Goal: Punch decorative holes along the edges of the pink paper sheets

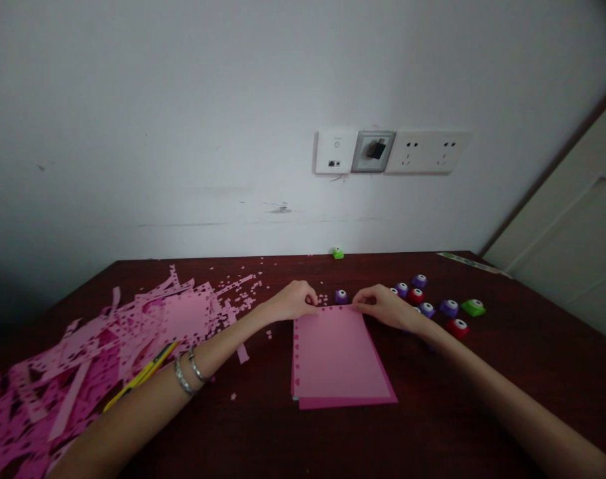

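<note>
A small stack of pink paper sheets [338, 356] lies on the dark red-brown table [507, 372], with punched notches along its left edge. My left hand [293, 301] pinches the far left corner of the top sheet, fingers closed. My right hand [385, 307] pinches the far right part of the same edge. A purple craft punch [341, 297] stands just beyond the sheet, between my two hands; neither hand holds it.
Several small punches, purple [450, 308], red [457, 326] and green [473, 307], sit right of my right hand. A heap of punched pink strips and confetti [108, 346] covers the left side, with a yellow-handled tool [142, 374] on it. One green punch [338, 253] is by the wall.
</note>
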A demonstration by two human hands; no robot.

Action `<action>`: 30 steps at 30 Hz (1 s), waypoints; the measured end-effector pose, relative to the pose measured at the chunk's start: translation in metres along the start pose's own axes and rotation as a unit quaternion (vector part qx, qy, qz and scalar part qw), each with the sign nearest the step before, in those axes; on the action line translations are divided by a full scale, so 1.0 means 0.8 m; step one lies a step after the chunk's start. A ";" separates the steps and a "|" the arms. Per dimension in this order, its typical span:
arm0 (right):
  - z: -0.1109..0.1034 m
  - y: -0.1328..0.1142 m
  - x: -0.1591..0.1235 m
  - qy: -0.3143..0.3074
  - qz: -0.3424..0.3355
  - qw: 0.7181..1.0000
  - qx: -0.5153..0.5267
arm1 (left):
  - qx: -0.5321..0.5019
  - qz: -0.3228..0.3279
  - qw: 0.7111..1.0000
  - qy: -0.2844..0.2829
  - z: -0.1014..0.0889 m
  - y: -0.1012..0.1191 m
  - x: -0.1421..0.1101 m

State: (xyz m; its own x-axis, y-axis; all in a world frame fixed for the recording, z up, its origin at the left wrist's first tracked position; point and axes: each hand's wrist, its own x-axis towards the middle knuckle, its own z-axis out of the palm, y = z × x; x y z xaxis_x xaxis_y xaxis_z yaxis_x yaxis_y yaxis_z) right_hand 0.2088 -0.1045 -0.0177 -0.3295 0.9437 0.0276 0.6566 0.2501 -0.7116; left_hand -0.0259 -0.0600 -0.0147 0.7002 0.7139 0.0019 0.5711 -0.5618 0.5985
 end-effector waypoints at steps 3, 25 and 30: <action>0.002 -0.003 -0.001 -0.007 0.035 0.999 0.037 | -0.010 -0.025 1.000 0.000 -0.004 -0.005 0.001; 0.018 0.004 0.003 0.027 0.126 0.990 0.059 | -0.012 -0.131 0.991 0.030 0.002 0.000 0.005; 0.021 0.006 0.004 0.055 0.121 0.991 0.033 | 0.013 -0.131 0.991 0.036 0.004 0.002 0.004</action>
State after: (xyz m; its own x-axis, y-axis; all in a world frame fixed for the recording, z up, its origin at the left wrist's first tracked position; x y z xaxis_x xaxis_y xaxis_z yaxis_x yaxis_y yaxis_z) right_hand 0.1992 -0.1040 -0.0331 -0.0900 0.9931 -0.0752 0.6610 0.0031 -0.7504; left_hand -0.0212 -0.0596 -0.0162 0.4949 0.8641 -0.0918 0.7403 -0.3640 0.5652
